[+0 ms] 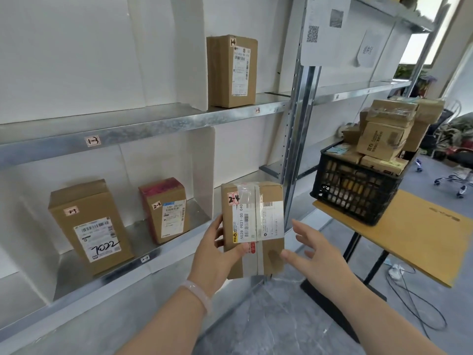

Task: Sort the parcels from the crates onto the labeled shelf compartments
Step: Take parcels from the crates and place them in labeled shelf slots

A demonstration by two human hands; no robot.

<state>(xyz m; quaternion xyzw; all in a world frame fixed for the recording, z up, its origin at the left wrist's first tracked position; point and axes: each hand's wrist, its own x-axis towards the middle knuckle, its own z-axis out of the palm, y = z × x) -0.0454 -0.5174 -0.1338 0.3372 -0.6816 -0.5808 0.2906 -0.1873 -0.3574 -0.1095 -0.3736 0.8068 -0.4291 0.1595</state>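
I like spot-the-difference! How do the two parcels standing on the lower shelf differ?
The left parcel is bigger and plain brown, with 7022 scrawled on it; the right parcel is smaller, with a pink top. Both stand upright and carry a 2-3 tag.

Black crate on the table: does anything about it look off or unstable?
Yes. The black crate is heaped well above its rim, and the top parcels lie tilted in a loose pile. It also sits at the very corner of the table, so the stack may slide off.
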